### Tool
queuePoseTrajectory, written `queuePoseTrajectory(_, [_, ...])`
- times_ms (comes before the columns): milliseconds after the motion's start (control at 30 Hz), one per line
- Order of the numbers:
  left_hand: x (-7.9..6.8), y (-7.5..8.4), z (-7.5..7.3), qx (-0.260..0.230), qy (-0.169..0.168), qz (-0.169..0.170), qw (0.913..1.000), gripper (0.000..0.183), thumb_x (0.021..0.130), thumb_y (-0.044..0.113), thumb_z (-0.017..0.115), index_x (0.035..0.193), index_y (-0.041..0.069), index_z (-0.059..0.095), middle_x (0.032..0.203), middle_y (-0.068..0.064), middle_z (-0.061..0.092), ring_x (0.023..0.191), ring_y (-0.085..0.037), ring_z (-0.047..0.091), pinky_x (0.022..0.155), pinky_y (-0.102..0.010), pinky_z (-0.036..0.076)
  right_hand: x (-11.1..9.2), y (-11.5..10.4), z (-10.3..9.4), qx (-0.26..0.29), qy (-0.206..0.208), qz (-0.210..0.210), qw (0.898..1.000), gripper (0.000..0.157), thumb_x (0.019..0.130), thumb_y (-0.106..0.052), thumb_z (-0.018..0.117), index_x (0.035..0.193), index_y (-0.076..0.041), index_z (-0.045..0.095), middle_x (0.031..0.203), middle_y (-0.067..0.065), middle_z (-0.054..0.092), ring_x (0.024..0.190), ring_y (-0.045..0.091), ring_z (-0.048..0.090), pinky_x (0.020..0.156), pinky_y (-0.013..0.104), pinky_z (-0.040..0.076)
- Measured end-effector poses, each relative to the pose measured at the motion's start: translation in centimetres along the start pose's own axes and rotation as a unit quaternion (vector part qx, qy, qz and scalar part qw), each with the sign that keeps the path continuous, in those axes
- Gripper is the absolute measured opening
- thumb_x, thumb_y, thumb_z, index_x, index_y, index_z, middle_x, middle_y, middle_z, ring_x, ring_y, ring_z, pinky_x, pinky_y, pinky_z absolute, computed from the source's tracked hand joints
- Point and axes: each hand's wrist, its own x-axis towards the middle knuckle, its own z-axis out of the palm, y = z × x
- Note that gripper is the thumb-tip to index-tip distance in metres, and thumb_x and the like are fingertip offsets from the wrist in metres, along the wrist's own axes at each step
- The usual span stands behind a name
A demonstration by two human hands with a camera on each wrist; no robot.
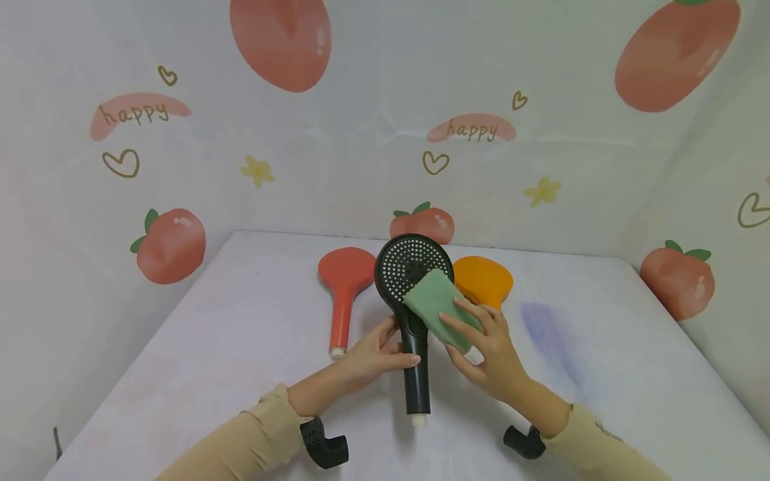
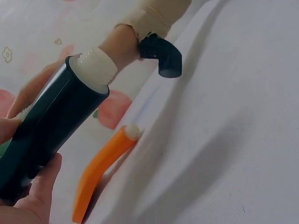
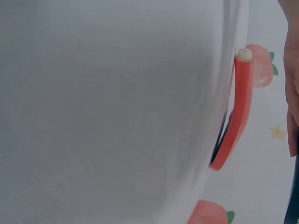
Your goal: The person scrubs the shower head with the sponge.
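Has a left sleeve and a right sleeve, both beige, at the near edge, with a bent black piece at the left wrist and a second black piece at the right, over the white table. Grips the black shower head by the handle with the left hand, with the thumb across the front and the fingers partly hidden. Holds it mid-scene, raised off the table, with the pale handle end nearest and the round spray face farther. Holds a green cloth in the right hand, with spread fingers on top and the thumb at the near edge. Lays it against the right part of the spray face, hiding some holes. Blocks, with that hand, the handle of an orange shower head lying farther right; shows that handle only in the left wrist view. Borders, on the far left, a red shower head lying with its pale end toward the near side. Leaves a bluish smear visible on the right. Ends, farthest, at a wall sheet printed with fruit, flowers and hearts.
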Motion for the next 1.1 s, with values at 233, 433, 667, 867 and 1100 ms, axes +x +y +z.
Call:
queuePoseTrajectory(233, [0.4,-0.3,-0.1,0.003,0.027,0.013,0.9996,0.095,0.082,0.009,0.069,0.149,0.003,0.002,0.158,-0.011,0.005,0.123,-0.027,0.051,0.103,-0.035,0.044,-0.5,-0.1,0.1,-0.002,0.019,-0.039,0.999,0.034,0.094,-0.035,0.047,0.113,-0.015,0.067,0.121,0.018,0.056,0.096,0.031,0.045,0.084,0.038,0.034])
queuePoseTrajectory(433, [0.4,-0.6,-0.4,0.001,0.026,0.015,0.9995,0.098,0.082,0.009,0.069,0.150,0.005,-0.001,0.159,-0.009,0.000,0.128,-0.029,0.047,0.106,-0.037,0.040,-0.7,-0.2,0.3,-0.008,0.021,-0.048,0.999,0.033,0.094,-0.034,0.046,0.110,-0.015,0.068,0.120,0.019,0.057,0.096,0.033,0.045,0.085,0.038,0.034])
queuePoseTrajectory(667, [0.5,-0.8,-0.8,-0.031,-0.001,0.032,0.9990,0.094,0.087,0.019,0.065,0.149,0.003,-0.004,0.158,-0.013,-0.001,0.134,-0.035,0.037,0.105,-0.040,0.042,-0.7,-0.2,0.4,-0.010,0.028,-0.057,0.998,0.031,0.093,-0.032,0.047,0.110,-0.016,0.068,0.119,0.019,0.057,0.096,0.034,0.044,0.086,0.039,0.034])
queuePoseTrajectory(867, [0.7,-0.2,-0.7,-0.072,0.023,0.013,0.9971,0.077,0.098,0.047,0.038,0.148,0.000,0.005,0.152,-0.024,0.019,0.130,-0.032,0.042,0.109,-0.048,0.035,-0.9,-0.2,0.4,-0.017,0.026,-0.062,0.998,0.032,0.093,-0.033,0.046,0.110,-0.017,0.068,0.121,0.017,0.056,0.098,0.033,0.044,0.086,0.040,0.034])
queuePoseTrajectory(1100, [1.2,-0.1,-0.8,-0.029,0.099,0.002,0.9947,0.062,0.100,0.044,0.032,0.141,-0.003,0.026,0.128,-0.018,0.050,0.101,-0.006,0.056,0.102,-0.036,0.045,-1.2,-0.3,0.5,-0.019,0.020,-0.061,0.998,0.032,0.094,-0.033,0.045,0.111,-0.017,0.067,0.121,0.016,0.057,0.098,0.034,0.046,0.085,0.042,0.035])
